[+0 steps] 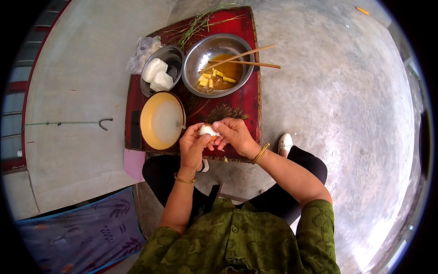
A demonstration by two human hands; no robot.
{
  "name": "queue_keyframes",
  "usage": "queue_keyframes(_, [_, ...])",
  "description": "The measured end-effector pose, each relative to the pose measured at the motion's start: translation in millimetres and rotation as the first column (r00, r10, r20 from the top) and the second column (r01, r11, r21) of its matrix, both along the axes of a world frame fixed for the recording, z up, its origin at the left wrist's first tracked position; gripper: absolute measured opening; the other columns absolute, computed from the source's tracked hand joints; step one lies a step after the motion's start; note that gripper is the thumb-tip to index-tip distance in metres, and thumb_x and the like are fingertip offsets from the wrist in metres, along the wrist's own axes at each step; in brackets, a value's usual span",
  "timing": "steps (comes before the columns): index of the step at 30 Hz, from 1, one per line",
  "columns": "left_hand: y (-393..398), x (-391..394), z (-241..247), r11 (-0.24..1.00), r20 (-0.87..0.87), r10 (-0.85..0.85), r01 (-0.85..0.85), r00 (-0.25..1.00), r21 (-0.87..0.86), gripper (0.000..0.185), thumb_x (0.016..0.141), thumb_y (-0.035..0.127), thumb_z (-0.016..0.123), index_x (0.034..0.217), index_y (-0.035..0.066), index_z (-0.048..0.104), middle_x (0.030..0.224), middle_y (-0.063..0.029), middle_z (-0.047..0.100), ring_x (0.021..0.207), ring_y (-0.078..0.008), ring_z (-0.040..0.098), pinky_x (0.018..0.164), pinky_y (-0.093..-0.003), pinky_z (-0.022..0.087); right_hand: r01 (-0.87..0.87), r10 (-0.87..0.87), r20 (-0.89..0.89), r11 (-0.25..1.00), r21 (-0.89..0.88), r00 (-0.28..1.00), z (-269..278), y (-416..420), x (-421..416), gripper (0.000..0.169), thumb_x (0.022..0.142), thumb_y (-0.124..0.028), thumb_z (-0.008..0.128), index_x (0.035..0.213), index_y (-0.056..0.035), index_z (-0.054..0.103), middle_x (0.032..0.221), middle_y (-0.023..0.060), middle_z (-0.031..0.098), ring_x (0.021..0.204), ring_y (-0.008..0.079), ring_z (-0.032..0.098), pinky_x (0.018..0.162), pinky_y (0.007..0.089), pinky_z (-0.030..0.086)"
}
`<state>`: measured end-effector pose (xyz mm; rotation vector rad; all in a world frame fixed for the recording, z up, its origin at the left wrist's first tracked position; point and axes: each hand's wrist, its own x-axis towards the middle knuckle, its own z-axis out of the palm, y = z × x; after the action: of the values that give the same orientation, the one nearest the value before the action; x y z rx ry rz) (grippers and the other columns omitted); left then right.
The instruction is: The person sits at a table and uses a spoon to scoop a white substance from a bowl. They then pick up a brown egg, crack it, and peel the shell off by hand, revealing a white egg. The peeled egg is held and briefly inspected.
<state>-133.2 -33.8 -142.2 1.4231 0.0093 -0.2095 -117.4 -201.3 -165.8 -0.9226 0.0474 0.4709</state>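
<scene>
My left hand [192, 146] holds a partly peeled boiled egg [206, 130] above the near edge of a red patterned table [195, 106]. White shows on top of the egg, and brown shell still covers its lower side. The thumb and fingers of my right hand [236, 135] pinch the egg's right side, where shell bits hang. Just left of my hands stands a yellow bowl [144, 120] of cloudy liquid. Beyond it, a steel bowl [146, 89] holds two white blocks [158, 75] that look like tofu.
A large steel basin [191, 80] holds brown liquid and yellow chunks [209, 80]. Two wooden chopsticks [267, 64] lie across it, sticking out past the table's right side. Green stalks [196, 29] and a plastic bag [145, 48] lie at the back. A hook [104, 124] hangs on a cord at left.
</scene>
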Motion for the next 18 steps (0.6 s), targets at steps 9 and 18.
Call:
queue_keyframes(9, [1,2,5,0.997,-0.011,-0.032,0.032,0.999,0.073,0.027,0.09,0.008,0.058,0.112,-0.007,0.052,0.09,-0.0118,0.063,0.069,-0.0121,0.06,0.056,-0.0216,0.051,0.062,0.021,0.289,0.96,-0.274,0.957,0,3,-7,0.026,0.096,-0.016,0.053,0.107,0.0082,0.058,0.076,0.0073,0.063,0.06,0.0087,0.06,0.052,0.0224,0.054])
queue_keyframes(18, [-3,1,3,0.994,0.009,-0.017,0.016,1.0,0.104,0.028,0.088,0.003,0.058,0.112,-0.008,0.052,0.091,-0.0122,0.063,0.069,-0.0125,0.061,0.057,-0.022,0.052,0.162,-0.041,0.342,0.928,-0.336,0.939,-3,7,-8,0.023,0.097,-0.012,0.049,0.094,0.0081,0.059,0.066,0.0106,0.061,0.054,0.0117,0.061,0.047,0.0251,0.052])
